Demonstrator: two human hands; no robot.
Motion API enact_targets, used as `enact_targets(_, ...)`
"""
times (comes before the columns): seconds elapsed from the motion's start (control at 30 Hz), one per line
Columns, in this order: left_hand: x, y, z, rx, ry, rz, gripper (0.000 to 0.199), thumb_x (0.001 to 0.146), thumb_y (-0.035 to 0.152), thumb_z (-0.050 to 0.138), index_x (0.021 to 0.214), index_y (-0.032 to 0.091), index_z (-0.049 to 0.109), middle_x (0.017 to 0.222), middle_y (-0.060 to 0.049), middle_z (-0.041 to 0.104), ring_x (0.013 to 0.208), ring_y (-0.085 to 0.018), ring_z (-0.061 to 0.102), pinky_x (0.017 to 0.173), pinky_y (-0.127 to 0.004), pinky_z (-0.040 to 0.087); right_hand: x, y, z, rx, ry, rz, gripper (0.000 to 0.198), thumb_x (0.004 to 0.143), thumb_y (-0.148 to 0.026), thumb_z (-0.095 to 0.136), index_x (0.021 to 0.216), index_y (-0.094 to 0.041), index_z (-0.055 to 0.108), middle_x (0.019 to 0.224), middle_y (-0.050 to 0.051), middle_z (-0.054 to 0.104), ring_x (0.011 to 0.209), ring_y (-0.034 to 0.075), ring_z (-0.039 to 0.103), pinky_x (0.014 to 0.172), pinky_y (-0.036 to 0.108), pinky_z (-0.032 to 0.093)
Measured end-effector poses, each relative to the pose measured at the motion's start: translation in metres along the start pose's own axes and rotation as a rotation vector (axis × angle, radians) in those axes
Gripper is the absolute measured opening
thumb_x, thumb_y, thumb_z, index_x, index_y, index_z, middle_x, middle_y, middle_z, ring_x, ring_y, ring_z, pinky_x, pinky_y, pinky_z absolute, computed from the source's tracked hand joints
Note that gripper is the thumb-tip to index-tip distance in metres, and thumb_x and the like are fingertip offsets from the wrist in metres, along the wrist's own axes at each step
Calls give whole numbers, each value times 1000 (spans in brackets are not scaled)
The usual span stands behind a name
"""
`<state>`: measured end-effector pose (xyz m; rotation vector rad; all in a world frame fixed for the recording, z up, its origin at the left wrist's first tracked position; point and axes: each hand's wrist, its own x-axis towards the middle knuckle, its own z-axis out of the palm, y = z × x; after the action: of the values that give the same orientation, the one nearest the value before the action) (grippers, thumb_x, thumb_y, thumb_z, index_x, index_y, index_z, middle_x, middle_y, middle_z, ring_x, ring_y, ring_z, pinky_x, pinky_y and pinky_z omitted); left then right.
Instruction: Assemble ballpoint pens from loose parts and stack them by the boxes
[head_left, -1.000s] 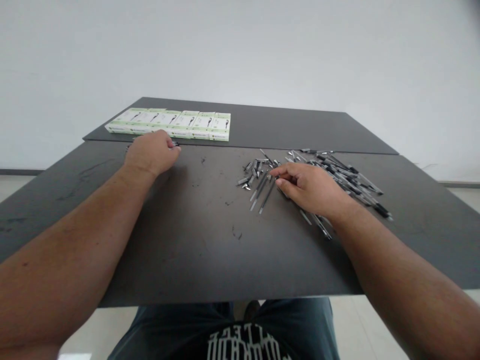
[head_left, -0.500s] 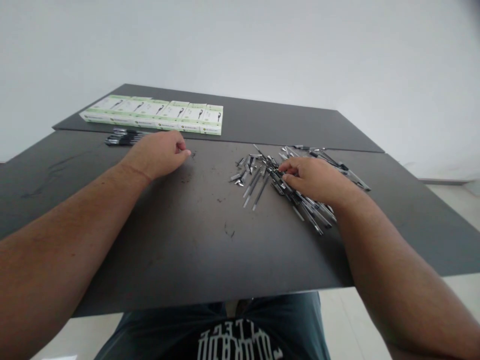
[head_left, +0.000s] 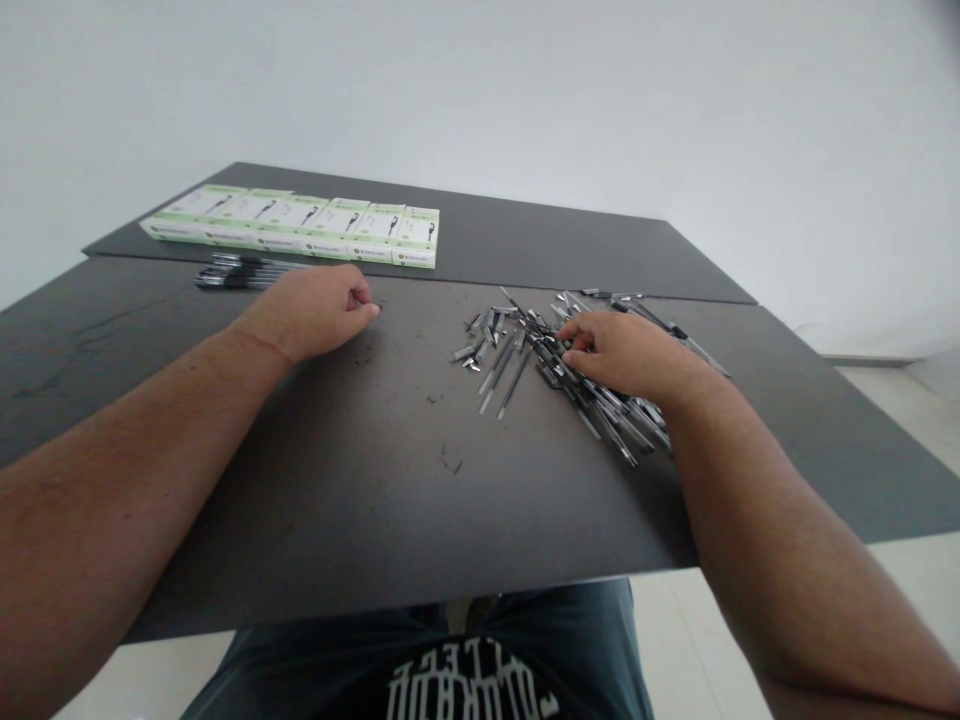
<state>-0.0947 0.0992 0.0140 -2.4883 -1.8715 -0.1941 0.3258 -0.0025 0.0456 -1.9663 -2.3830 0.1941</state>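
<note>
While pens [head_left: 606, 408] litter the dark table [head_left: 337, 510], pale wall [head_left: 480, 100] rises beyond.

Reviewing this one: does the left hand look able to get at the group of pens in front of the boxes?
Probably yes: the left hand is close by, and the left ends of the group of pens lie uncovered, though the fingers point away and would likely need turning back.

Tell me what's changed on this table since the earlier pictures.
The left hand has moved right, baring the pen bundle. Many pens in the loose pile have slid left, bunching under the right hand. Whether either hand gripped or released anything can't be told. The white-and-green boxes, thin rods and small parts stayed put; the camera view shifted.
</note>
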Motion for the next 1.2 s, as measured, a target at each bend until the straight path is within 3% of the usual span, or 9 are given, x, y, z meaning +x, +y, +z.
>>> enact_targets(0.37,5,-7,8,-21,6,20,47,93,58,59,118,24,80,103,-13,84,92,-36,78,86,-46,55,2,21,-10,-34,81,102,45,100,-27,68,140,-24,88,116,8,92,101,30,83,89,39,59)
enact_targets(0.63,3,-2,4,-2,-25,23,52,95,58,57,122,20,79,109,-14,85,99,-35,77,89,-43,55,4,25,-9,-39,80,98,44,99,-29,68,139,-24,88,117,10,92,102,31,83,92,40,61)
enact_targets(0.83,4,-5,7,-18,-1,31,50,93,61,57,119,25,80,102,-13,83,96,-37,78,87,-45,56,9,36,-5,-52,96,114,43,102,-25,68,140,-20,88,127,13,91,114,32,84,100,40,61)
enact_targets(1.0,5,-9,10,-19,8,49,57,94,63,56,121,21,82,99,-10,82,97,-34,77,85,-44,54,12,41,-2,-70,62,125,42,103,-24,68,140,-21,88,124,12,91,111,31,83,97,39,60)
enact_targets(1.2,7,-10,12,-74,-2,40,50,90,64,63,117,28,85,102,-13,85,99,-40,80,90,-49,59,12,44,-1,-55,95,142,44,100,-22,69,140,-22,89,126,12,92,112,32,84,99,40,62)
